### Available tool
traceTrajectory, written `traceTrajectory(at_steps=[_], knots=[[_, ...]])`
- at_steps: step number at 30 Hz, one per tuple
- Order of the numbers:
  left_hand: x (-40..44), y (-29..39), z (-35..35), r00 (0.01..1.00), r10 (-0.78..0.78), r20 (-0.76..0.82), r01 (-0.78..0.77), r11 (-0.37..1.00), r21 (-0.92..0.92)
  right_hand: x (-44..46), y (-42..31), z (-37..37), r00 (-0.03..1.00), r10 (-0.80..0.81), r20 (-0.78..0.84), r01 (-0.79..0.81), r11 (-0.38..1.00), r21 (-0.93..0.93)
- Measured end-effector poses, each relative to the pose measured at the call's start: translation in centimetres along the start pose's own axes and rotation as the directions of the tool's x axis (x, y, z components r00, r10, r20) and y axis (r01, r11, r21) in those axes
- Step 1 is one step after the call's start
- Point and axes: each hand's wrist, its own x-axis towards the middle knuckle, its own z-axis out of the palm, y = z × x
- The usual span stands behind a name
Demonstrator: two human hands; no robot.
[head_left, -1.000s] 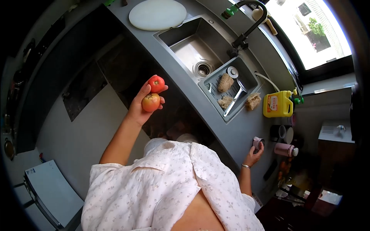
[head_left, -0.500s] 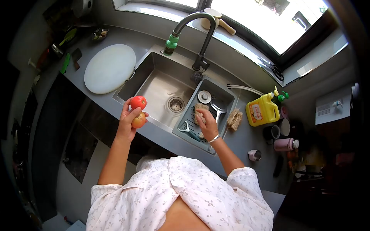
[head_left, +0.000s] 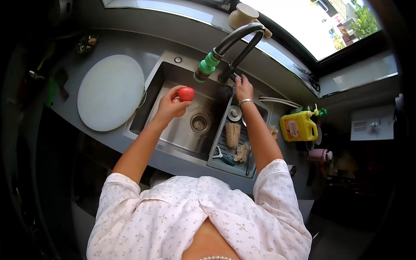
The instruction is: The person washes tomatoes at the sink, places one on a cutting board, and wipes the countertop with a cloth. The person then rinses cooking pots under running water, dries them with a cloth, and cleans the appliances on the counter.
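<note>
Over the sink basin (head_left: pixel 173 123), my left hand (head_left: pixel 170 107) is closed around a bright red tomato (head_left: pixel 186 94). A second, paler tomato (head_left: pixel 176 100) shows only in part behind the fingers of that hand. My right hand (head_left: pixel 244 90) reaches to the base of the dark curved faucet (head_left: pixel 237 34), its fingers closed on the faucet handle (head_left: pixel 236 77). A green fitting (head_left: pixel 208 65) sits on the spout end, just above the tomatoes. No water stream is visible. Below my right wrist lies the grey drain tray (head_left: pixel 212 157).
In the tray are a tan loofah piece (head_left: pixel 232 135), a smaller loofah scrap (head_left: pixel 241 153), a white round lid (head_left: pixel 234 113) and a peeler (head_left: pixel 219 152). A white round cutting board (head_left: pixel 110 93) lies left of the sink. On the right stands a yellow jug (head_left: pixel 298 126).
My left hand has moved forward over the basin with the tomatoes. My right hand has gone from above the tray to the faucet handle.
</note>
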Motion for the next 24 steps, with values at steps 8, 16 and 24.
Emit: traceTrajectory(at_steps=[8,16,24], knots=[[6.7,-1.1,-1.3,0.983,0.023,0.184,-0.037,0.997,0.074,1.8,3.7,1.2,0.989,0.133,-0.068,-0.134,0.991,-0.004],[5.6,-1.2,-0.9,0.964,-0.116,0.241,0.1,0.992,0.078,-2.7,-2.2,-0.5,0.863,-0.382,-0.331,0.321,0.92,-0.224],[3.2,-2.0,0.2,0.968,0.233,0.095,-0.242,0.757,0.607,-12.4,-10.9,8.3,0.996,-0.059,0.066,0.032,0.938,0.345]])
